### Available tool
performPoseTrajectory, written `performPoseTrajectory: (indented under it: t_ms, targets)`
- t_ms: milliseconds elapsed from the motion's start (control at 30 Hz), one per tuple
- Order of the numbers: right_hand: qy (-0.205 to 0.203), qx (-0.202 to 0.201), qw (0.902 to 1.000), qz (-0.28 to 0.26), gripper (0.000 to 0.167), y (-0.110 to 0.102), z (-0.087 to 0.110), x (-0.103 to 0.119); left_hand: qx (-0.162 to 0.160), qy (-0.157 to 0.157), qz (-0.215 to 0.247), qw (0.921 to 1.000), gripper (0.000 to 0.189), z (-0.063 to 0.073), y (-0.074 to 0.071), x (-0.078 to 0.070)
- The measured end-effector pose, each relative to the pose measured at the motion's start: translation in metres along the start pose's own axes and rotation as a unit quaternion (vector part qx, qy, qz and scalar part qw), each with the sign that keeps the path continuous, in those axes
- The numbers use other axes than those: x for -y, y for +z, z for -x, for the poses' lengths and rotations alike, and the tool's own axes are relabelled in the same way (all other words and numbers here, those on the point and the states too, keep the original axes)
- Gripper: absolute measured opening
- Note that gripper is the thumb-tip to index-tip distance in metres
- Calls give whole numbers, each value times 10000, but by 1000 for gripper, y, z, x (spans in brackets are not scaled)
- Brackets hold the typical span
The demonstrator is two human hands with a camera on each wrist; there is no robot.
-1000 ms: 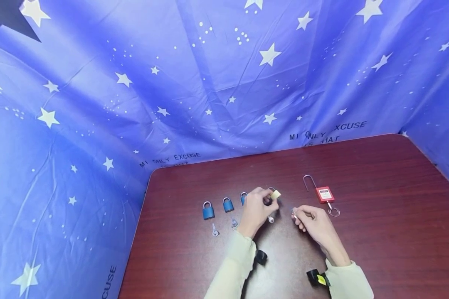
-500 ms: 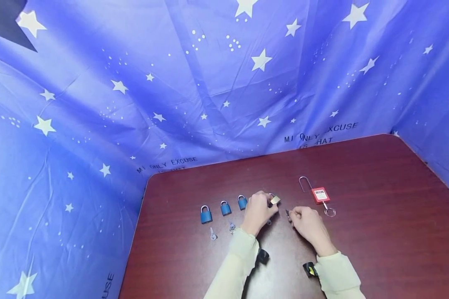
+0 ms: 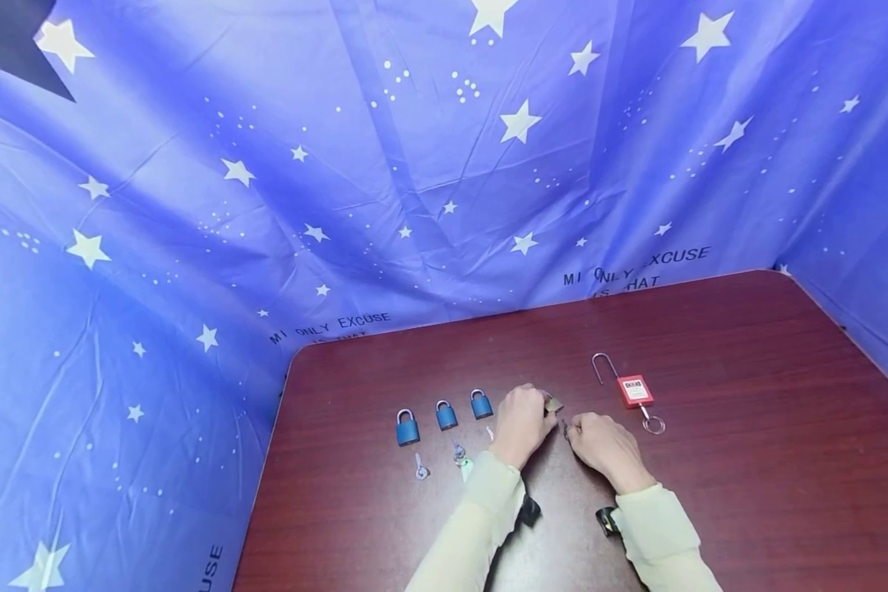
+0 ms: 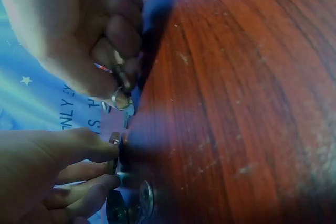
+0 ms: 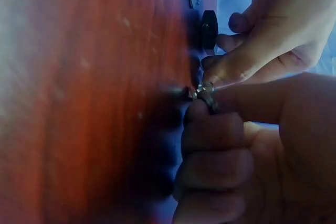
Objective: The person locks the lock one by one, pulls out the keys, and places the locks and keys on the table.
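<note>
My left hand (image 3: pixel 521 425) pinches a small brass padlock (image 3: pixel 554 405) just above the table. Facing it, my right hand (image 3: pixel 605 448) holds a small key (image 3: pixel 565 428) between thumb and curled fingers. In the left wrist view the key (image 4: pixel 126 117) hangs from a thin metal ring (image 4: pixel 118 98) at the right fingertips, its tip close to the padlock (image 4: pixel 114 150) in the left fingers. The right wrist view shows both hands' fingertips almost together, with the key (image 5: pixel 210 100) partly hidden by the right fingers.
Three blue padlocks (image 3: pixel 408 428) stand in a row to the left, with loose keys (image 3: pixel 421 467) in front of them. On the right lies a red padlock (image 3: pixel 634 390) with its shackle open and a key ring (image 3: pixel 654 424) attached. A starry blue curtain (image 3: pixel 444 164) surrounds the table.
The right hand has moved left with the key, and the gap to the brass padlock has narrowed. The left hand has shifted slightly right, still gripping the padlock, uncovering the third blue padlock.
</note>
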State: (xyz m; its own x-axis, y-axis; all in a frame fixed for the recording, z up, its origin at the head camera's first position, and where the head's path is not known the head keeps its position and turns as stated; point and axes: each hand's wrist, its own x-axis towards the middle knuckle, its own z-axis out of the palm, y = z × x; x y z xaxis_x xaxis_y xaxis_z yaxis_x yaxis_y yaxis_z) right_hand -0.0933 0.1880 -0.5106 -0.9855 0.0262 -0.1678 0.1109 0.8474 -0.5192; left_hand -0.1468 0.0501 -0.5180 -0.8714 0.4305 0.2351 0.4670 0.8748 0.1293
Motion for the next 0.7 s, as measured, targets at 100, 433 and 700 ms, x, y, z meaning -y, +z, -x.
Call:
performPoseTrajectory:
  t_ms: [100, 433, 700]
  targets:
    - [33, 110, 9997, 215, 28, -1, -3, 1, -25, 68, -164, 9998, 7, -1, 1, 0]
    - [328, 91, 9994, 65, 27, 1, -4, -3, 41, -2, 127, 9999, 11, -2, 5, -1]
    - [302, -110, 9995, 10, 37, 1, -2, -5, 62, -147, 233, 9996, 13, 0, 4, -1]
